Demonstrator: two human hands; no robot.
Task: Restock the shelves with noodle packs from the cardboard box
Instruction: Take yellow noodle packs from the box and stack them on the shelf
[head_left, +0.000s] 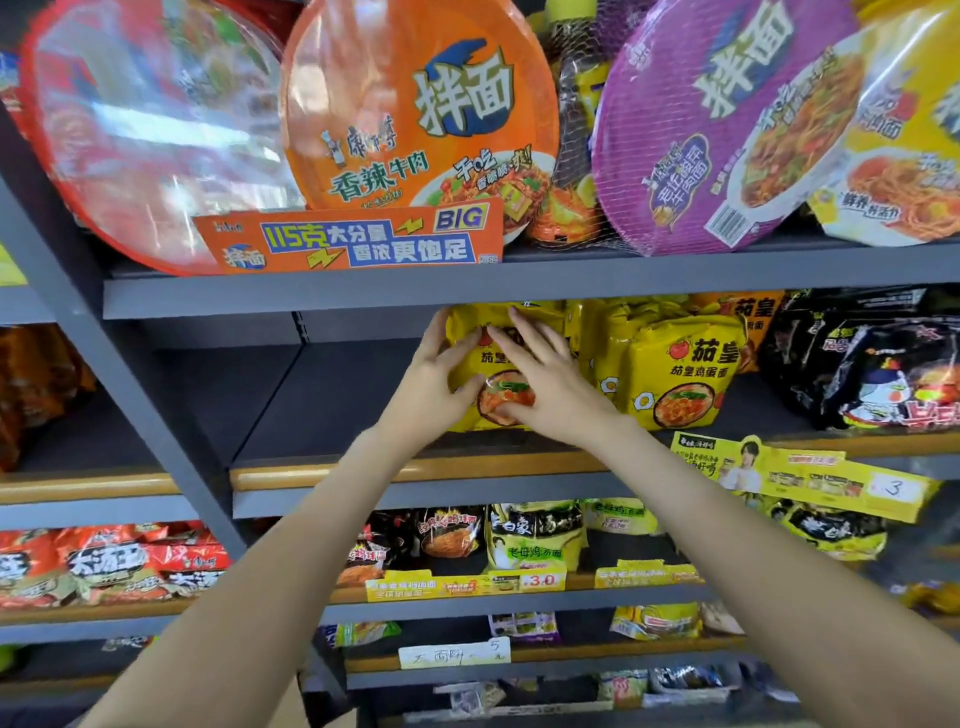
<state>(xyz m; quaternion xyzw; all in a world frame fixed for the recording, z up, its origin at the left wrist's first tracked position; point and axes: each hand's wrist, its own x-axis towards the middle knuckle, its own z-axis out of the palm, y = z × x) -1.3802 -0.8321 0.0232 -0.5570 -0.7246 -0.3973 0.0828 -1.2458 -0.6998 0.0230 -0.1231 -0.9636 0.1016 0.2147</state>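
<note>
A yellow noodle pack (506, 397) stands upright on the middle grey shelf (322, 405), at the left end of a row of matching yellow packs (680, 374). My left hand (431, 379) holds the pack's left edge, thumb on the front and fingers along the side. My right hand (545, 379) lies flat against the pack's front with its fingers straight, pressing on it. The cardboard box is out of sight.
Left of the yellow pack the shelf is bare. Black noodle packs (872, 374) stand at its right end. Large bowl noodles (415, 119) fill the shelf above. Lower shelves hold red packs (104, 566), black and yellow packs (535, 540) and price tags (454, 652).
</note>
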